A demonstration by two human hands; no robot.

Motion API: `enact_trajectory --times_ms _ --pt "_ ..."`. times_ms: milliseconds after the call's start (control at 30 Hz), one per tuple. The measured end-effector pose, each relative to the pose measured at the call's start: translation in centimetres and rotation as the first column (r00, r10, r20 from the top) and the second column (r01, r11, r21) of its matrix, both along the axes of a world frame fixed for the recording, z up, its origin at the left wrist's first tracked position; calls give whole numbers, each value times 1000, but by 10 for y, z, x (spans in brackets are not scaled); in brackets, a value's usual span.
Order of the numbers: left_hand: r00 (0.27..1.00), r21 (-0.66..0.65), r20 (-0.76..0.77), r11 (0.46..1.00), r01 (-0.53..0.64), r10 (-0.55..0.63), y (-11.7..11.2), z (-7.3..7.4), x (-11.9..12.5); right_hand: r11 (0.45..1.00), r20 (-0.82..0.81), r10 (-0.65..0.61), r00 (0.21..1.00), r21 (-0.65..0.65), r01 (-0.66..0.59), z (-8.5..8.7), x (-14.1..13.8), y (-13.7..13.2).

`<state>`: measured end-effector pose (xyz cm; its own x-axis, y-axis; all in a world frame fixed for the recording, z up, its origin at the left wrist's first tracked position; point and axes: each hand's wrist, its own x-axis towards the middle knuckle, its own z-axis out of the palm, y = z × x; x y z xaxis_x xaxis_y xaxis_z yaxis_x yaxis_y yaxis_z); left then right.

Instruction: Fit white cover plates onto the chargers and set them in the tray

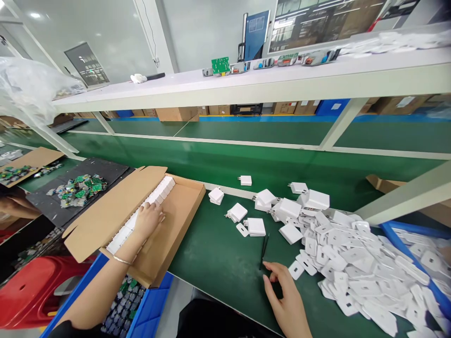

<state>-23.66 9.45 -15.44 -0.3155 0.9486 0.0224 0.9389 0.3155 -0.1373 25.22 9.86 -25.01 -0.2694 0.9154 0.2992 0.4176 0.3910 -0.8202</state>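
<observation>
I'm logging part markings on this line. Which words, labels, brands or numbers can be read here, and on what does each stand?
No text here can be read.
dark wall board: print too blurred.
blue panel: lines too small.
carton label under the shelf: too small.
white chargers: no marking visible.
cardboard box: plain, no print seen.

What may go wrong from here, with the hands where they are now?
1. The cardboard box seems to overhang the table edge above the blue crate; the left hand pressing on the white chargers might tip it.
2. The right hand lies close to the black tweezers and the pile of white covers; a sweep could push covers off the table.
</observation>
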Motion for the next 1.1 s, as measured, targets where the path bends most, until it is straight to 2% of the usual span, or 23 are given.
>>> enact_trajectory --times_ms 200,467,567,700,867,967,1100 --pt "999 -38 -50 999 -3 1 -17 -3 -22 999 -12 21 1000 -39 -21 -5 3 1" --pt "999 -49 19 998 35 -34 -15 5 -36 999 -21 16 1000 -33 -16 -5 4 2" --pt "996 -35 48 997 73 -71 -13 4 -33 1000 -12 16 1000 -26 -16 -5 3 2" --pt "987 32 114 993 114 -117 -4 -6 -22 1000 -1 20 1000 -14 -20 -5 4 3" --pt "976 121 209 992 34 -59 6 -23 -11 999 9 44 999 -4 -44 -3 4 2" --pt "966 88 258 996 -20 -3 6 -28 -6 999 0 45 999 -4 -45 -3 4 3" --pt "968 -24 248 999 -42 46 5 -29 1 999 -23 40 999 -11 -41 -1 1 4"
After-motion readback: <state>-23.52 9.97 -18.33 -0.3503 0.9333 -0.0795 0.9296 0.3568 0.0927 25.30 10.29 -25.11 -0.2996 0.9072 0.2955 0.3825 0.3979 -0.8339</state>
